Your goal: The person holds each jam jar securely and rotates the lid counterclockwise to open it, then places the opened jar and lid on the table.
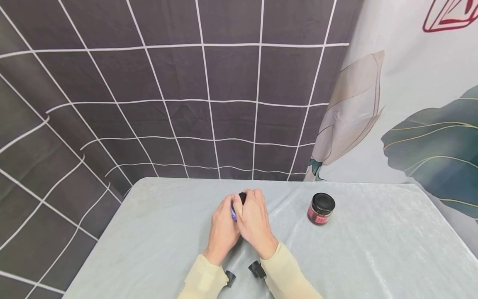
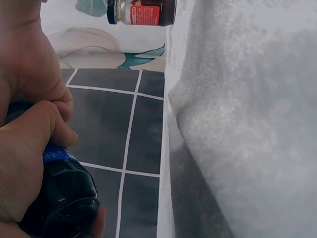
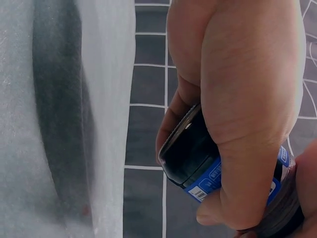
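Note:
My left hand (image 1: 223,224) and right hand (image 1: 255,220) are together above the middle of the table, both gripping one dark glass jar with a blue label (image 3: 190,156). In the head view only its black top (image 1: 242,197) and a strip of blue show between the hands. The left wrist view has the jar's rounded dark end (image 2: 64,198) sticking out below my left thumb (image 2: 62,131). My right thumb (image 3: 245,198) lies across the label in the right wrist view. The fingers hide most of the jar.
A second jar (image 1: 321,209), with a black lid and red label, stands upright to the right of my hands. Grey-white cloth (image 1: 157,232) covers the table. Behind it hang a dark grid-patterned curtain (image 1: 231,74) and a white leaf-print one (image 1: 403,149).

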Available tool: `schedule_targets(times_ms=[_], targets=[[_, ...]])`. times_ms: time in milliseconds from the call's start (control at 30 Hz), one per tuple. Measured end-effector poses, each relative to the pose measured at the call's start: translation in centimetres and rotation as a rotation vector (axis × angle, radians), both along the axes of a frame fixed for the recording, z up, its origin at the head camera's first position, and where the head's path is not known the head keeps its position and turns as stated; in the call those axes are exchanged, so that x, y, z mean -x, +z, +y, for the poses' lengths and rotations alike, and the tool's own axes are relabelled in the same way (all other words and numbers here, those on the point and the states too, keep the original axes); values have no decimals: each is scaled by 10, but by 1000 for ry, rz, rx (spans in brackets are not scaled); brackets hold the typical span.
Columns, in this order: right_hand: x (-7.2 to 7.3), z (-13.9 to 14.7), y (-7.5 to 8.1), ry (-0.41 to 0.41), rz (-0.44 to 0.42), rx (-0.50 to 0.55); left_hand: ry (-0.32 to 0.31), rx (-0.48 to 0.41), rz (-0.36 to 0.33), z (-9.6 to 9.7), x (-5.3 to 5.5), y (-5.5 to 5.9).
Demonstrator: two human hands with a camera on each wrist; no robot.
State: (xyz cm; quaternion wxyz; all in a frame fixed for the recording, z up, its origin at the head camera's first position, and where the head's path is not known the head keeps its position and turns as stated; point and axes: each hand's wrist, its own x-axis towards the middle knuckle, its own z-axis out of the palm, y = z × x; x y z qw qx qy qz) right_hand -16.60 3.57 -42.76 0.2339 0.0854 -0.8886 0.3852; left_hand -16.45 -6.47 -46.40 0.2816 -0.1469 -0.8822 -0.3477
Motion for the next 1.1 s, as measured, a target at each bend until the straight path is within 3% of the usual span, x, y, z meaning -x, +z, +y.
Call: schedule_targets(times_ms=[300, 1100], targets=[[0, 0, 1, 14, -22, 9, 0, -20, -30, -2, 0, 0], [4, 3, -1, 58, 27, 4, -18, -28, -44, -2, 1, 0]])
